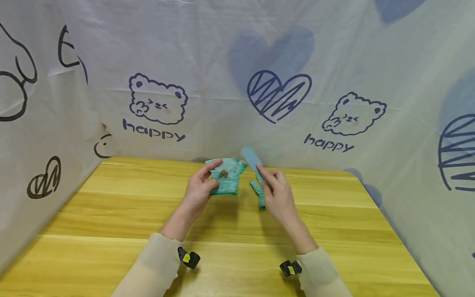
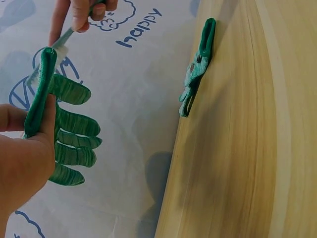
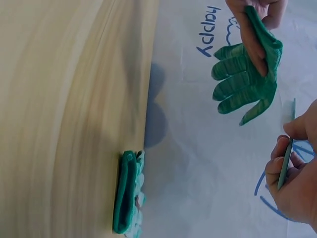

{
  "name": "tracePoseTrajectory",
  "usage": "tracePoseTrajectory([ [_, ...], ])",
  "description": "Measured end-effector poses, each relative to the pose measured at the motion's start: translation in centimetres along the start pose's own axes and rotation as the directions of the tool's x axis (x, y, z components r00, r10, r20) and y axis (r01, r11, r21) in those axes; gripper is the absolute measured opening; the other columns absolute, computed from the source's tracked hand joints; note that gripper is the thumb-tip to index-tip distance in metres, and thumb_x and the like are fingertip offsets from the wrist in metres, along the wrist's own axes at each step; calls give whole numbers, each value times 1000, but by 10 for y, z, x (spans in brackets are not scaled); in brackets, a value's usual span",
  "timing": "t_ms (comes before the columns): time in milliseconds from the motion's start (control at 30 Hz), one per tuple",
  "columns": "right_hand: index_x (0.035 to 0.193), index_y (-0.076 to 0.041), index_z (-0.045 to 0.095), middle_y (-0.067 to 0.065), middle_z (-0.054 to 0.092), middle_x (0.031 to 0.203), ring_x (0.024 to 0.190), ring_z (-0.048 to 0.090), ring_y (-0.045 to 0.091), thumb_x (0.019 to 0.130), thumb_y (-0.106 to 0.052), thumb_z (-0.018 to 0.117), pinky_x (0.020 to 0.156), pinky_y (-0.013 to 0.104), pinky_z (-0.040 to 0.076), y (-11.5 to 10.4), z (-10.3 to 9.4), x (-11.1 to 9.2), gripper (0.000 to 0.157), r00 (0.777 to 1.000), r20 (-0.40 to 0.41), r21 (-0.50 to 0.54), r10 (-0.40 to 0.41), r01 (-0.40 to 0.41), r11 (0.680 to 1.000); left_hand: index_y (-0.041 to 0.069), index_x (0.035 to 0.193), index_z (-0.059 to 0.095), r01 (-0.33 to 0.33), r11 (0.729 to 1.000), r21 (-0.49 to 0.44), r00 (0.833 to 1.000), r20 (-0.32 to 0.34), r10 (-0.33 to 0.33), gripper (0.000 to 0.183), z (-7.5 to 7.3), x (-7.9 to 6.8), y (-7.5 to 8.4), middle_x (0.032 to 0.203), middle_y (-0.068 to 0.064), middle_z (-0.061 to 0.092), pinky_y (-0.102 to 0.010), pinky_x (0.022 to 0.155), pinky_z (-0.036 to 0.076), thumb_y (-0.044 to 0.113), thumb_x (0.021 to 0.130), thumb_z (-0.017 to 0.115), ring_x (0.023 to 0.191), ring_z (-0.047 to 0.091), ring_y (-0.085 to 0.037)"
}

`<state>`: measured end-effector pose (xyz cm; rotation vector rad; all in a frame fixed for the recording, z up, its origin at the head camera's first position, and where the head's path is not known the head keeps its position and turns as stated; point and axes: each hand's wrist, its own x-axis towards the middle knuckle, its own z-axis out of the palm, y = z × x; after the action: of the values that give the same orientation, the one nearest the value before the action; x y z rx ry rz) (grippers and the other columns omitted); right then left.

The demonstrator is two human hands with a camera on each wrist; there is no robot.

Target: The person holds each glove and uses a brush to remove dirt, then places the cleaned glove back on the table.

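Observation:
A green knitted glove (image 1: pixel 230 183) with a brown smear on its face is up off the table, gripped near its cuff by my left hand (image 1: pixel 198 189). In the left wrist view, the glove's fingers (image 2: pixel 77 124) spread out beyond that hand. My right hand (image 1: pixel 278 194) holds a light blue brush (image 1: pixel 251 156) by its handle, with pale bristles showing in the right wrist view. The brush head is close to the glove's edge; whether they touch I cannot tell. A second green glove (image 1: pixel 261 198) lies on the table, partly hidden behind my right hand.
The yellow wood-grain table (image 1: pixel 237 264) extends below both hands. Behind it hangs a pale cloth (image 1: pixel 215 49) printed with hearts and bear faces, close to the table's far edge. More of this cloth stands at the left and right sides.

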<state>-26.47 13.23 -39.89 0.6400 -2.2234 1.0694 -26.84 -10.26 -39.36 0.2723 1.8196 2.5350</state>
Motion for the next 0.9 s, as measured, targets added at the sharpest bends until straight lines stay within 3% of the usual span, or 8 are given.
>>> tracePoseTrajectory([
  [233, 139, -5, 66, 19, 58, 102, 79, 48, 21, 94, 10, 66, 65, 31, 42, -10, 5, -1, 48, 991, 16, 37, -131, 131, 991, 0, 156, 43, -27, 1000, 2, 1000, -5, 27, 68, 0, 0, -2, 151, -20, 45, -17, 68, 50, -20, 90, 45, 91, 58, -10],
  [467, 134, -4, 70, 14, 59, 98, 74, 43, 17, 92, 11, 67, 62, 30, 39, -12, 9, -3, 45, 968, 62, 26, -244, 243, 970, 1, 157, 42, -47, 999, -10, 999, -22, 47, 68, -1, -1, -1, 152, -20, 41, -17, 71, 54, -19, 92, 44, 94, 58, -10],
  [767, 138, -9, 69, 9, 56, 97, 75, 46, 14, 95, 7, 66, 62, 28, 42, -14, 7, -5, 46, 959, 179, -15, -221, 227, 974, 1, 156, 42, -52, 998, 20, 998, -33, 52, 67, -2, 0, -2, 154, -19, 41, -17, 80, 54, -19, 92, 44, 110, 54, -13],
  [900, 139, -12, 68, 10, 57, 99, 74, 46, 14, 97, 5, 65, 61, 27, 42, -15, 8, -5, 46, 962, 206, -45, -180, 193, 980, -2, 155, 43, -72, 996, 56, 997, -38, 74, 67, -1, 2, -4, 153, -21, 42, -15, 77, 52, -19, 90, 45, 104, 56, -10],
])
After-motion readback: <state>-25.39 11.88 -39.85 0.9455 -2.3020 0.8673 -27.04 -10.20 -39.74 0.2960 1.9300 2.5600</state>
